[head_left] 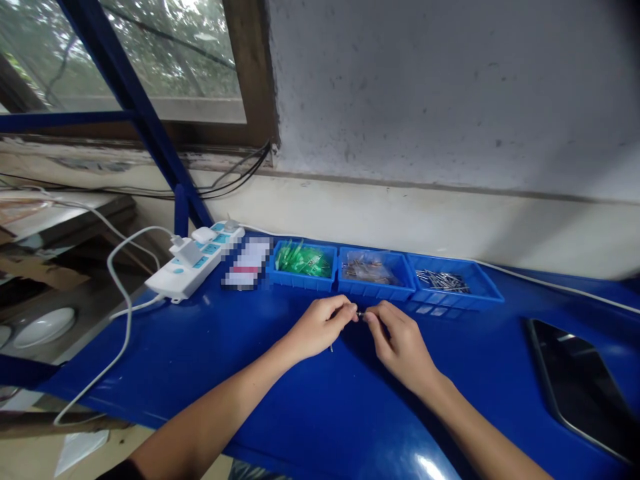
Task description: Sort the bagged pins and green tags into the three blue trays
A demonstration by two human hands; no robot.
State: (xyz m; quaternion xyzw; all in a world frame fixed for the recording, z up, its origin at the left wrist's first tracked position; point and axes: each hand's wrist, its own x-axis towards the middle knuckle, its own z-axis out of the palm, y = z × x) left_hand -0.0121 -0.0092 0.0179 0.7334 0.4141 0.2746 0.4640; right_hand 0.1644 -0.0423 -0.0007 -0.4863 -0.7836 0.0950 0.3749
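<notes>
My left hand (323, 325) and my right hand (400, 340) meet over the blue tabletop, both with fingers closed. Between their fingertips shows a small, thin metal piece (361, 314), too small to name exactly; each hand pinches one end. Below my left palm the tip of a thin metal rod (331, 348) sticks out. Just beyond the hands stands a blue bin (375, 291) holding brownish metal parts in clear plastic. To its left, another blue bin (303, 282) holds green plastic pieces. On the right, a third blue bin (483, 283) contains loose silvery metal pins (445, 281).
A white power strip (175, 280) with plugs and a looping white cable (129, 313) lies at the left. Beside it is a blurred-out phone-like object (249, 263). A black tablet-like device (575, 380) rests at the right. A wall and window stand behind the blue table (200, 353).
</notes>
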